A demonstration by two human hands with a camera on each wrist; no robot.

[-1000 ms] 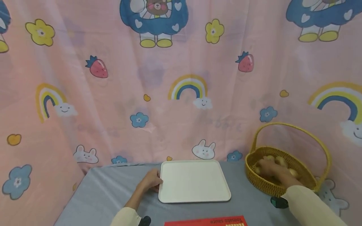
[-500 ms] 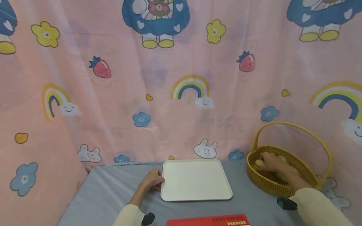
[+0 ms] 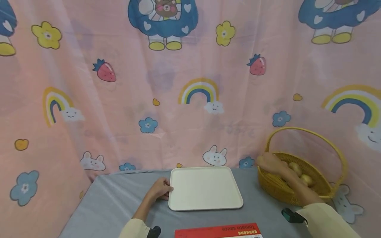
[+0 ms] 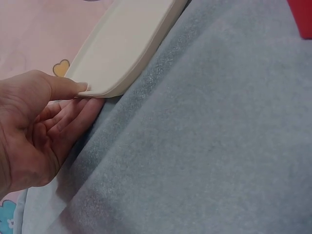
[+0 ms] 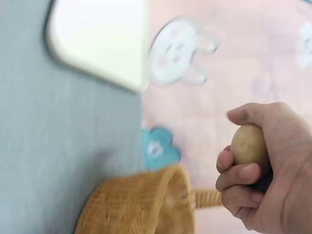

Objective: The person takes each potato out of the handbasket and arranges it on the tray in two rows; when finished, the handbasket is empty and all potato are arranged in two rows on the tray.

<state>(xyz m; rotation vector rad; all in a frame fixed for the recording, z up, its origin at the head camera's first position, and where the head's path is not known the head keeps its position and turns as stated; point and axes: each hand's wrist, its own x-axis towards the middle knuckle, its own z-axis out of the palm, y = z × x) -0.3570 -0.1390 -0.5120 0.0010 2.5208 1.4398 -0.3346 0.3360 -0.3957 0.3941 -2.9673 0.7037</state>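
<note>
A cream tray [image 3: 205,188] lies on the grey tablecloth, also seen as the tray [image 4: 122,48] and the tray [image 5: 97,39] in the wrist views. My left hand [image 3: 159,191] rests at its left edge; the left hand [image 4: 53,117] touches the rim with thumb and fingertips. A woven yellow basket [image 3: 297,185] with a hoop handle stands to the right and holds potatoes [image 3: 300,175]. My right hand [image 3: 269,163] is over the basket's left rim. The right hand [image 5: 265,165] grips a potato [image 5: 247,144] above the basket [image 5: 141,204].
A red box [image 3: 218,230] printed "Tomato sauce" lies at the near table edge. A pink cartoon-print curtain [image 3: 190,82] hangs close behind the table and wraps both sides. Bare grey cloth [image 3: 113,205] spreads left of the tray.
My right hand has lifted out of the basket's middle and moved left to its rim, now gripping a potato. The left hand has stayed at the tray's edge.
</note>
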